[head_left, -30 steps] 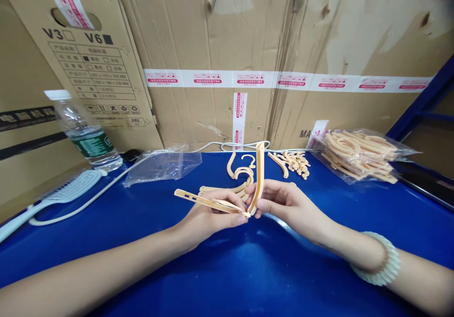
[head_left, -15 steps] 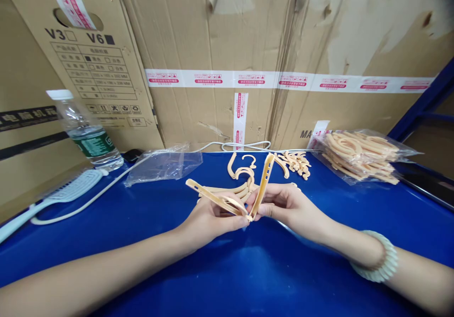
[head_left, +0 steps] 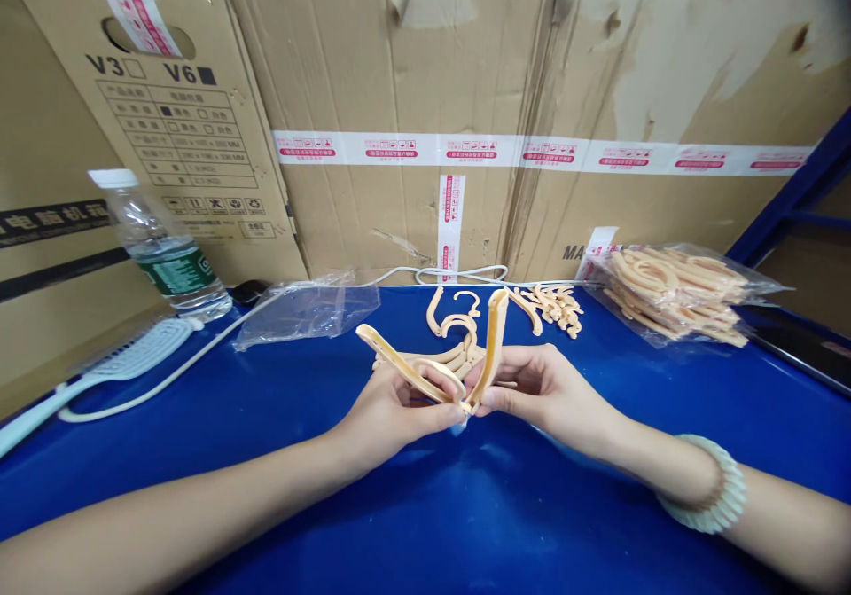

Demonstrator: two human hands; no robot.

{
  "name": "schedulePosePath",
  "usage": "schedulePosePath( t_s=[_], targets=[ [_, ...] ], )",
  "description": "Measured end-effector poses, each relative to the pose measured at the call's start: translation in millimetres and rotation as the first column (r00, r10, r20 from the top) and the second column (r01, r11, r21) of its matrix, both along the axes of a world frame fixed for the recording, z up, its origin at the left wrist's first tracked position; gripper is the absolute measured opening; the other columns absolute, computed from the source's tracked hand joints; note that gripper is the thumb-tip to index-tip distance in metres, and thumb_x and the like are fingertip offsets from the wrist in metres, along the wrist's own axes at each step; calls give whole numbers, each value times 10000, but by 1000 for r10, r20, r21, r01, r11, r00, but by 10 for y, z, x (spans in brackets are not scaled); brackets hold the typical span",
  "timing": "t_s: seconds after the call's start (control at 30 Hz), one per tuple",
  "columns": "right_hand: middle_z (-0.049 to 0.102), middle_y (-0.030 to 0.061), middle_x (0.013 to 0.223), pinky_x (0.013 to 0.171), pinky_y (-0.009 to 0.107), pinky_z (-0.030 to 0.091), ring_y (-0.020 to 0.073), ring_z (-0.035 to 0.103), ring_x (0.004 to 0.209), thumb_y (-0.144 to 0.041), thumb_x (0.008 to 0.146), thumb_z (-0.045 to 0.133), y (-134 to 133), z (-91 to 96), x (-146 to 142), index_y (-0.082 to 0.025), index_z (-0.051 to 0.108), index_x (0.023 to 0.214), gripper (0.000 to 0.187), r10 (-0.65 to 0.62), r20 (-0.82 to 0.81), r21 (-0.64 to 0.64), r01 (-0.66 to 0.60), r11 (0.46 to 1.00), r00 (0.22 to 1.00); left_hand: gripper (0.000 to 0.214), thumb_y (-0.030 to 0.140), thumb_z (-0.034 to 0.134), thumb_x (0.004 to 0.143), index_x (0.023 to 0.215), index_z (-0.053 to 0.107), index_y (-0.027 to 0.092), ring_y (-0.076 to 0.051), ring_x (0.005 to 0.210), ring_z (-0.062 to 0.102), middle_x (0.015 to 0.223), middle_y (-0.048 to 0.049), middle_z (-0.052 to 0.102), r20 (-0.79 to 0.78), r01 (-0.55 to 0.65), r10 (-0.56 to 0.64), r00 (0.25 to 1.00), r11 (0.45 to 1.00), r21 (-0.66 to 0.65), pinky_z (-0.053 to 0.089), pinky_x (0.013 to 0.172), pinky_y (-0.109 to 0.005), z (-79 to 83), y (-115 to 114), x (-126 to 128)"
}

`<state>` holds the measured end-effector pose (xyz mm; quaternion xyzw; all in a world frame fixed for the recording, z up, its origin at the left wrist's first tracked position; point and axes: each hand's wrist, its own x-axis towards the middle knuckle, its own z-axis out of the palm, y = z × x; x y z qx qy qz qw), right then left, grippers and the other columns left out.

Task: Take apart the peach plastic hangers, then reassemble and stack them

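Over the middle of the blue table, both my hands pinch a beige plastic folding hanger. My left hand is closed on its left arm, and a curved piece like the hook shows beside those fingers. Fingers of my right hand are closed round the lower end of the right arm, which points up. The two arms meet in a V between my fingertips, where the joint is partly hidden. Just behind lie more hanger parts, with a loose hook and curved arm pieces.
A pile of small beige pieces lies at the back. Bagged hanger parts sit at right, near a dark flat device. On the left are an empty plastic bag, a water bottle and a hairbrush. Cardboard stands behind.
The hanger has turned slightly in my hands; the slots on the right arm no longer show as clearly, and the left arm's tip sits a little higher. Both hands stay nearly in place.
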<state>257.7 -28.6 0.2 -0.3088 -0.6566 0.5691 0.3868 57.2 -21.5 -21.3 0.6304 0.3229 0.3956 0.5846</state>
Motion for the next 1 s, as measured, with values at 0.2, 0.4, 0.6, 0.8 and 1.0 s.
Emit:
schedulePosePath(
  t_s=[0.2,0.4,0.6,0.8,1.0],
  targets=[
    [734,38,804,768,300,558,176,677,791,-307,713,808,-7,4,-11,-175,760,918,249,-8,8,3,8,1000,1000,113,180,786,679,705,677,178,-165,726,659,792,-5,689,20,-9,9,1000,1000,23,523,687,-274,-6,19,3],
    [730,36,786,766,294,559,168,673,772,-303,712,812,-3,-21,-13,-170,761,916,249,-17,9,14,17,1000,1000,120,165,785,655,694,672,176,-144,668,650,757,5,686,31,-27,27,999,1000,7,522,654,-260,8,4,4],
    [739,39,828,741,268,568,157,685,776,-311,718,808,-8,-47,-10,-170,751,932,262,-17,-4,22,17,1000,1000,112,174,797,644,678,690,175,-139,668,635,731,12,660,-23,-54,55,998,998,39,509,649,-257,10,12,-9],
    [736,45,826,733,286,576,159,684,747,-342,701,815,2,-76,-13,-159,731,895,279,-39,-4,11,39,999,999,128,168,805,630,666,682,172,-136,652,656,697,17,688,14,-45,46,999,998,-50,517,657,-254,13,11,5],
    [718,32,768,721,301,576,161,679,706,-347,675,833,-2,-99,-29,-162,694,836,282,-86,-15,-19,85,996,996,149,168,796,646,684,652,171,-153,650,689,692,8,723,59,-20,26,998,996,-92,536,669,-274,17,7,16]
  ],
)
